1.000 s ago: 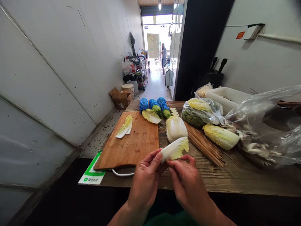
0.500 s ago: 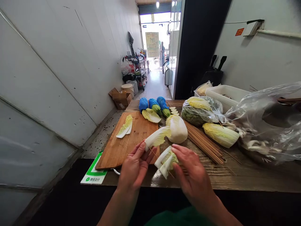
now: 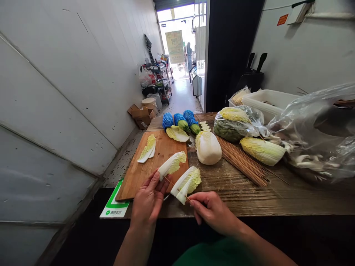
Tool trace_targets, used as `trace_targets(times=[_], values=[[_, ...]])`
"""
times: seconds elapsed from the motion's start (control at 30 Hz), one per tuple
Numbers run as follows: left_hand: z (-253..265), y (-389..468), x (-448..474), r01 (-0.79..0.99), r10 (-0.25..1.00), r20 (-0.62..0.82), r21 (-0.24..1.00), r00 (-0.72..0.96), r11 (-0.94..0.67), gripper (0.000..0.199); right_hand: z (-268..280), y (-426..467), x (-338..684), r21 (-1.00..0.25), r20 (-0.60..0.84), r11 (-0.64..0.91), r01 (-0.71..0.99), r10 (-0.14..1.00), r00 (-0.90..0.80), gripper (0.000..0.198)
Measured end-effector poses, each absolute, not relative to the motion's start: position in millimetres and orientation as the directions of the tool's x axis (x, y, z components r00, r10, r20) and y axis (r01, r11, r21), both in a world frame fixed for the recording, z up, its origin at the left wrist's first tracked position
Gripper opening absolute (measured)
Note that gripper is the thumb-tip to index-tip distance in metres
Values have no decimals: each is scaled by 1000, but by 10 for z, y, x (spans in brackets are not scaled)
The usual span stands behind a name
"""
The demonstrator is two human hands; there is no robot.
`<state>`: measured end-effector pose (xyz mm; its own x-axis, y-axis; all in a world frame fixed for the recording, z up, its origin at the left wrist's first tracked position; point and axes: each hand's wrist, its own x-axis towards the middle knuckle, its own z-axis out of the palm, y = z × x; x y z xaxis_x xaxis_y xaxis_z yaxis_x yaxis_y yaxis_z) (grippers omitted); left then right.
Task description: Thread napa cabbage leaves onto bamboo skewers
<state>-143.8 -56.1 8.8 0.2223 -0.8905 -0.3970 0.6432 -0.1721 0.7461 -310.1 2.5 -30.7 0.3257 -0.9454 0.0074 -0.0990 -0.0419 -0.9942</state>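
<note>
White cabbage leaves (image 3: pixel 186 181) sit between left hand (image 3: pixel 148 197), pinching one, and right hand (image 3: pixel 213 211), pinching their skewer (image 3: pixel 169 181).

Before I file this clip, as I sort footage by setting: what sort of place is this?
Probably the prep area of a small food shop, judging by the cutting board with cabbage leaves, the bundle of thin sticks and the green-and-white payment sign.
</note>
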Motion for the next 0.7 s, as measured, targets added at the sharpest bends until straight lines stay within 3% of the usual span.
trace_targets(times=[0.57, 0.63, 0.7], values=[[4, -489, -1615, 598, -910, -409, 747, 70, -290, 13, -241, -58, -3040, -844, 302, -353, -404, -935, 187, 26], [2, -517, -1557, 561, -924, -380, 774, 37, -295, 17, -244, -58, -3043, -820, 327, -366, -440, -930, 166, 25], [-2, -618, -1414, 464, -955, -266, 868, 135, -177, 25, -240, -50, -3052, -801, 367, -385, -457, -921, 132, 24]])
